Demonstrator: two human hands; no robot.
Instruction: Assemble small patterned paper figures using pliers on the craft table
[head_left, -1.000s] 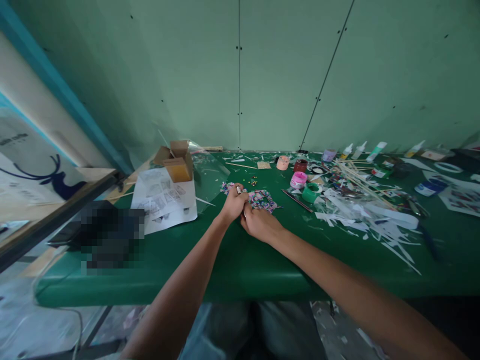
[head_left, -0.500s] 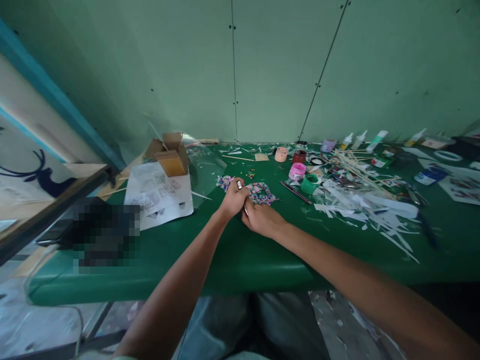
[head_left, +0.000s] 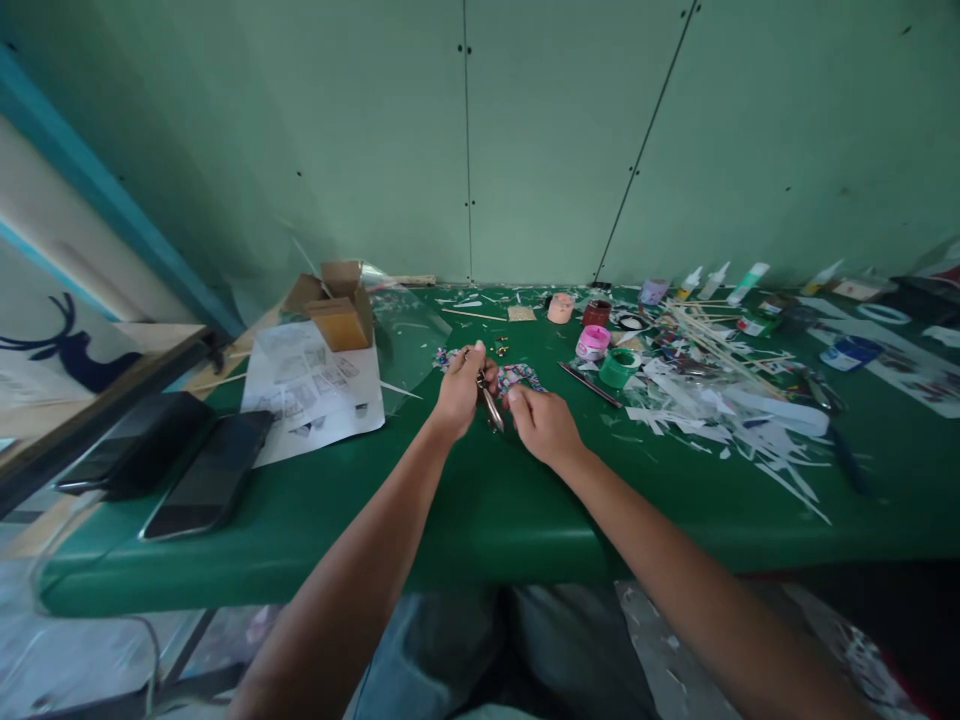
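My left hand [head_left: 459, 392] is closed around a multicoloured pink, blue and white braided band [head_left: 523, 376]. One end of the band sticks out past its far left side. A shiny metal piece [head_left: 492, 406], perhaps a clasp, juts from the same fingers down toward me; its exact kind is too small to tell. My right hand [head_left: 547, 424] is close by on the right, thumb and fingers pinched at the band's near edge. What lies inside its grip is partly hidden. Several small gold-coloured metal bits [head_left: 501, 348] lie just beyond the hands on the green table [head_left: 480, 520].
Paint jars, including a green jar [head_left: 617, 368] and a pink jar [head_left: 592, 343], stand right of the hands by a dark pencil-like stick [head_left: 589, 384]. Paper scraps [head_left: 720, 415] spread farther right. At left are a cardboard box [head_left: 341, 318], printed sheets [head_left: 315, 385] and a phone [head_left: 214, 475].
My hands were pressed together and have moved apart, the right one drawing back slightly rightward. The metal piece now shows clearly between them, pointing down from my left hand.
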